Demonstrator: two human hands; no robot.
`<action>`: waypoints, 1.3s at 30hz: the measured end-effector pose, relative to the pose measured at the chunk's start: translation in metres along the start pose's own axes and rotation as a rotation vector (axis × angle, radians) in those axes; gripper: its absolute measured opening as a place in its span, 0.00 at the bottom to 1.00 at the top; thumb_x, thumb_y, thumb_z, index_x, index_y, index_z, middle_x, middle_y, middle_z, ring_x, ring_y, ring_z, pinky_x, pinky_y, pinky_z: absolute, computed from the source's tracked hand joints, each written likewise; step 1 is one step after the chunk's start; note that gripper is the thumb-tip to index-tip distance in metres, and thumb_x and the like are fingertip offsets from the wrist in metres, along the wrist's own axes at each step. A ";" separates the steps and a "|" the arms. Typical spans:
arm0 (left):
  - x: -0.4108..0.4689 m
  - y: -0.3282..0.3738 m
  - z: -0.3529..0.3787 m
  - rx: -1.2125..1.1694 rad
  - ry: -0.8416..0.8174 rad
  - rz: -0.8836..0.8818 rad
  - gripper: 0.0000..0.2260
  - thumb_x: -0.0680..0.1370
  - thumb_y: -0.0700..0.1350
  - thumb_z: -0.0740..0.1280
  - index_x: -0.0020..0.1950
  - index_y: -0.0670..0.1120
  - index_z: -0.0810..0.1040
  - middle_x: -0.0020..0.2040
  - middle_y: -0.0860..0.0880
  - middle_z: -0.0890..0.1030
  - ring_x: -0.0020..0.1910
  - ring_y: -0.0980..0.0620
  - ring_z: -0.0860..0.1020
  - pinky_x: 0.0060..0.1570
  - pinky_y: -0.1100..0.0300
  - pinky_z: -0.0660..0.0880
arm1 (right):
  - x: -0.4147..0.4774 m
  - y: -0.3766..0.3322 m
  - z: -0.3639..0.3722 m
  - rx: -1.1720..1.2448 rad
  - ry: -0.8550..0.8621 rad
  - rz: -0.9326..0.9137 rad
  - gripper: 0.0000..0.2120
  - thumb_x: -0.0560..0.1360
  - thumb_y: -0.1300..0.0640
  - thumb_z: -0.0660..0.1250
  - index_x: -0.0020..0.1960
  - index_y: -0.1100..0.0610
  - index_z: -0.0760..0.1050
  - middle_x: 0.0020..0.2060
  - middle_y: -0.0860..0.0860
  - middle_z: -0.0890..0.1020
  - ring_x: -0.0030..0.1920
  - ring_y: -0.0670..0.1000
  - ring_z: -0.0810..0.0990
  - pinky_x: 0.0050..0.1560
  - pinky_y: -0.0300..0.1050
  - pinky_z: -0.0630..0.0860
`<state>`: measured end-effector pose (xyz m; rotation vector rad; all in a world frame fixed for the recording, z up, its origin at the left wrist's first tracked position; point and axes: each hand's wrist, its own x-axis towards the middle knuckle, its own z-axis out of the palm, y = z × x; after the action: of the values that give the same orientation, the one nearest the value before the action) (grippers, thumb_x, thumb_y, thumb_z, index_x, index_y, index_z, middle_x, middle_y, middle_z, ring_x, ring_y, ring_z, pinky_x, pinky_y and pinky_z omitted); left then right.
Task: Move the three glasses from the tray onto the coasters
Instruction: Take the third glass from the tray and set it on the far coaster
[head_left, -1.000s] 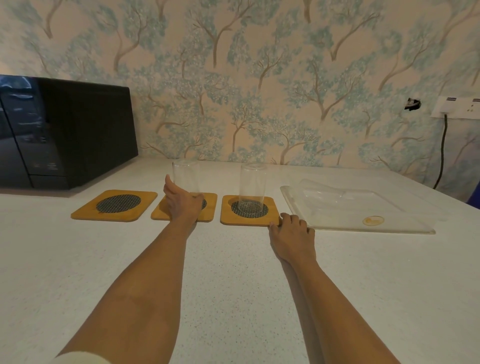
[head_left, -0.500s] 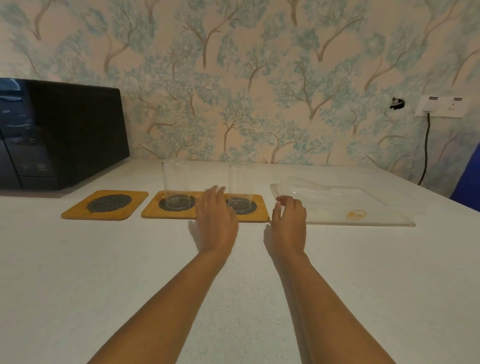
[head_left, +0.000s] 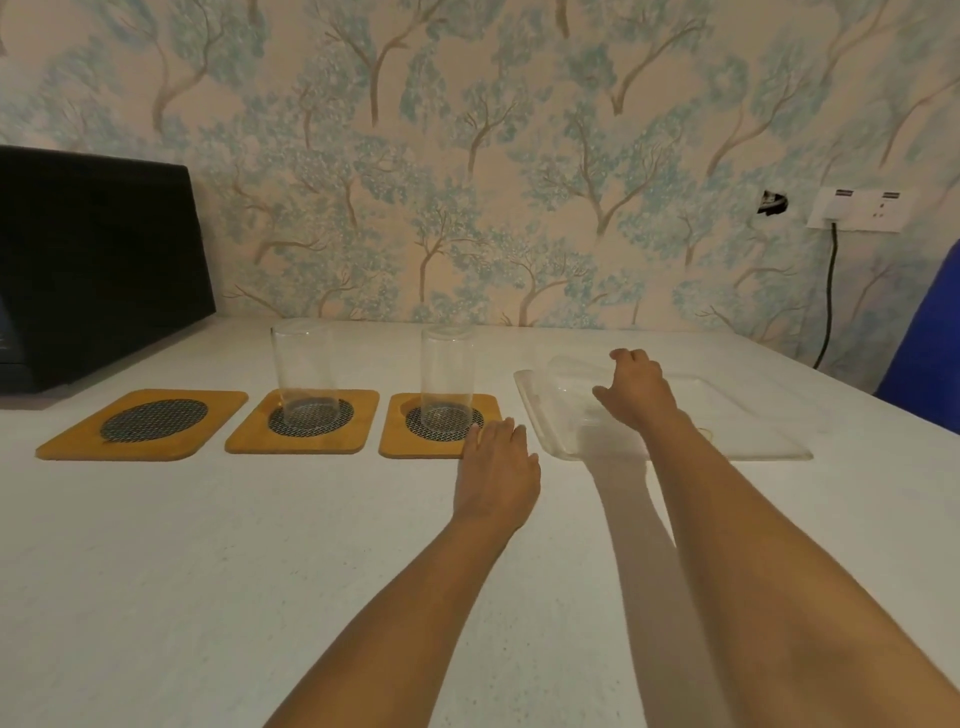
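Three wooden coasters with dark mesh discs lie in a row. The left coaster (head_left: 143, 423) is bare. A clear glass (head_left: 302, 371) stands on the middle coaster (head_left: 304, 422), and a second glass (head_left: 447, 376) stands on the right coaster (head_left: 439, 426). A third glass (head_left: 569, 382) lies on its side on the clear tray (head_left: 748, 415). My right hand (head_left: 636, 389) wraps its near end, fingers over the top and thumb on the near side. My left hand (head_left: 496, 467) rests flat on the counter at the right coaster's front corner, holding nothing.
A black microwave (head_left: 98, 260) stands at the far left against the wallpapered wall. A wall socket (head_left: 857, 208) with a black cable is at the right, and something blue (head_left: 924, 353) sits at the right edge. The white counter stretches wide in front.
My left hand let go of the glass on the middle coaster and slid right to the right coaster's corner. My right hand left the counter and reached onto the tray, over the lying glass.
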<state>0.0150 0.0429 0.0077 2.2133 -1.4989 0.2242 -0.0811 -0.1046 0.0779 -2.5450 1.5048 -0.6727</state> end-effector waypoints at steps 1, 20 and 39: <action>0.002 0.000 0.001 -0.002 -0.010 -0.006 0.21 0.83 0.47 0.53 0.74 0.42 0.60 0.76 0.45 0.63 0.76 0.47 0.58 0.77 0.50 0.47 | 0.006 0.003 0.000 -0.032 -0.048 0.017 0.28 0.78 0.55 0.64 0.74 0.62 0.59 0.72 0.60 0.64 0.71 0.61 0.64 0.68 0.55 0.66; 0.002 -0.001 -0.001 -0.058 -0.114 -0.050 0.22 0.83 0.49 0.50 0.76 0.42 0.57 0.78 0.45 0.59 0.77 0.49 0.55 0.78 0.53 0.48 | 0.036 0.013 0.009 -0.058 -0.272 0.164 0.40 0.69 0.50 0.74 0.73 0.62 0.59 0.69 0.60 0.67 0.70 0.62 0.66 0.64 0.55 0.69; -0.006 0.001 -0.008 -0.072 -0.095 -0.043 0.21 0.83 0.48 0.51 0.76 0.42 0.58 0.77 0.45 0.61 0.77 0.48 0.56 0.77 0.53 0.51 | 0.007 -0.002 -0.031 1.562 0.260 0.438 0.35 0.69 0.53 0.76 0.69 0.54 0.62 0.59 0.54 0.71 0.59 0.53 0.75 0.64 0.47 0.75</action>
<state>0.0130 0.0510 0.0131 2.2239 -1.4833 0.0517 -0.0896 -0.1056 0.1082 -0.9490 0.8162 -1.3461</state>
